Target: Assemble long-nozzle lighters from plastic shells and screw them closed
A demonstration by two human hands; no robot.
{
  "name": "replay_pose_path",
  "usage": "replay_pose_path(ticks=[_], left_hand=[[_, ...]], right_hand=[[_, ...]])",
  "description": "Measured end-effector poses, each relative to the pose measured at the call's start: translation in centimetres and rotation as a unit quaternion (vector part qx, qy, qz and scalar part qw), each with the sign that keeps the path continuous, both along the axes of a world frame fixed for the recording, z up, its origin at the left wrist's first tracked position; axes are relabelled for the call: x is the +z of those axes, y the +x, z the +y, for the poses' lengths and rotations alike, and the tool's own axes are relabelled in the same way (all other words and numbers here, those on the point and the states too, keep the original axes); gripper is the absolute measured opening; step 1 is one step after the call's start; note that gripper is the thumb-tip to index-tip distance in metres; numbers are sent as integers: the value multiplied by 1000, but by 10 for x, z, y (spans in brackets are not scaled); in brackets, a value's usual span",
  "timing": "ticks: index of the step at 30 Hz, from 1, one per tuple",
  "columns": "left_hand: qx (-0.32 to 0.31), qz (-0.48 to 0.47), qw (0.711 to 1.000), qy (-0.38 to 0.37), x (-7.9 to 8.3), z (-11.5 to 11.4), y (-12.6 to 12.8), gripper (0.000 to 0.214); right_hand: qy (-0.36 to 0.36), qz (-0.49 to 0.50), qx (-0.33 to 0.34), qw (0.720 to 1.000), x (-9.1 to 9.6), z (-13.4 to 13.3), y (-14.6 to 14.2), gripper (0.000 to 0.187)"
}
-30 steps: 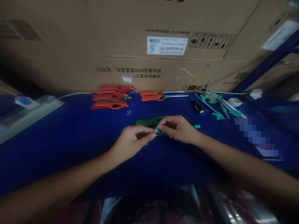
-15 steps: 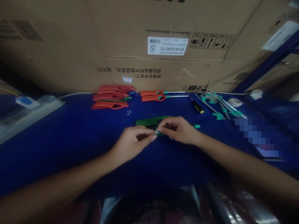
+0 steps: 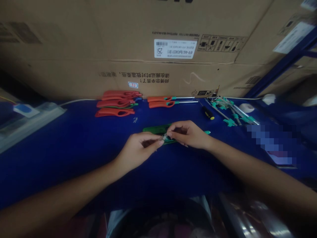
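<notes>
Pinching a small part (image 3: 165, 138), left hand (image 3: 138, 148) and right hand (image 3: 188, 134) overlie green lighter casing (image 3: 156, 129).

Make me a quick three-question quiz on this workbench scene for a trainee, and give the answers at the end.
1. Which hand is closer to the teal tip of the green plastic piece, the left hand or the right hand?
2. True or false: the black-and-yellow screwdriver lies to the left of the two metal-shafted orange lighters.
3. What stands behind the blue work surface? A: cardboard cartons; B: a brick wall; C: a glass window.

Key: 1, the right hand; 2, false; 3, A.
</notes>
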State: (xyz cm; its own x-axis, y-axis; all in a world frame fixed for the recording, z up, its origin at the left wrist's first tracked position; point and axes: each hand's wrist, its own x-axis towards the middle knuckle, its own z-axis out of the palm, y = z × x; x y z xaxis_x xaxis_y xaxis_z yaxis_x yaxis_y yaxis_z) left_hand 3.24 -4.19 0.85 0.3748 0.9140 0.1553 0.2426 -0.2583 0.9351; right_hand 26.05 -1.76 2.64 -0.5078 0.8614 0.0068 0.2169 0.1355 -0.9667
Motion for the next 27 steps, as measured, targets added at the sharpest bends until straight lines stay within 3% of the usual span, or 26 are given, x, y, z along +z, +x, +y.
replay_pose_path(ticks=[9, 19, 24, 27], left_hand=[[-9, 25, 1000, 15, 0, -1, 1, 20], [0, 43, 999, 28, -1, -3, 1, 21], [1, -5, 1000, -27, 10, 4, -1, 29], [8, 31, 999, -28, 19, 11, -8, 28]], right_hand=[[37, 0, -11, 999, -1, -5, -6, 32], [17, -13, -7, 1000, 0, -6, -4, 34], [17, 11, -9, 1000, -2, -4, -3, 34], [24, 24, -31, 999, -3, -2, -3, 33]])
